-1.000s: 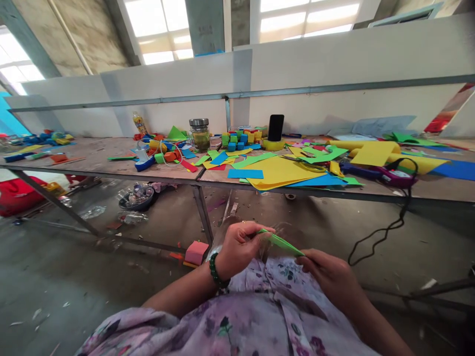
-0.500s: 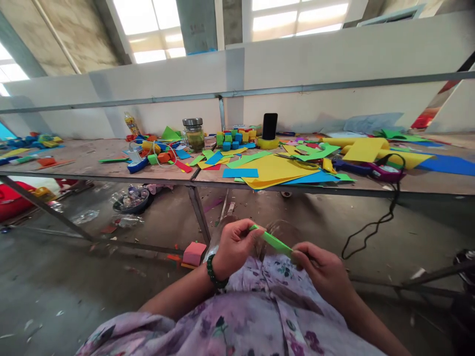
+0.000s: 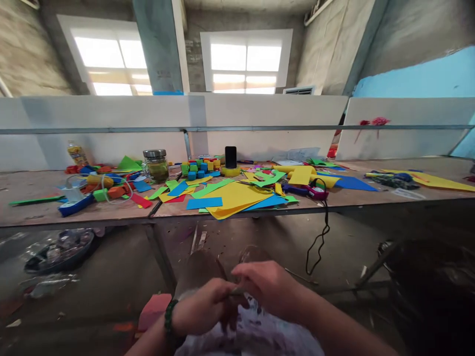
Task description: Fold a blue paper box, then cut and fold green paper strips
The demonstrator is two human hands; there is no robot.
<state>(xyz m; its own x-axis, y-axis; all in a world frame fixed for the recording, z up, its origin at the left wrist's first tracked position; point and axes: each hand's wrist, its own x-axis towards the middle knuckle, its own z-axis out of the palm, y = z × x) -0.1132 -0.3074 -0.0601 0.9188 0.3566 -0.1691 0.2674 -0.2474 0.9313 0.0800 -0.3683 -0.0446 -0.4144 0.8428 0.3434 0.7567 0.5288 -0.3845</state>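
Over my lap, my left hand [image 3: 206, 306], with a dark green bead bracelet on its wrist, is closed with thumb and fingers pinched. My right hand [image 3: 267, 287] meets it, fingers curled over from the right. Between them only a dull, blurred sliver of the folded green paper strip [image 3: 237, 291] shows; my fingers cover the rest. Ahead on the table lie yellow paper sheets [image 3: 241, 200], a blue paper strip [image 3: 204, 203] at the front edge and scissors [image 3: 261, 190].
Folded paper cubes [image 3: 200, 168], a lidded glass jar [image 3: 156, 165] and an upright phone [image 3: 230, 157] stand farther back on the table. A black cord [image 3: 322, 237] hangs off its front edge. Below left are a basin of clear plastic [image 3: 63, 249] and a pink paper block [image 3: 155, 310].
My hands have come together, and the green strip that was stretched between them is now mostly covered. The view has turned to the right and tilted up.
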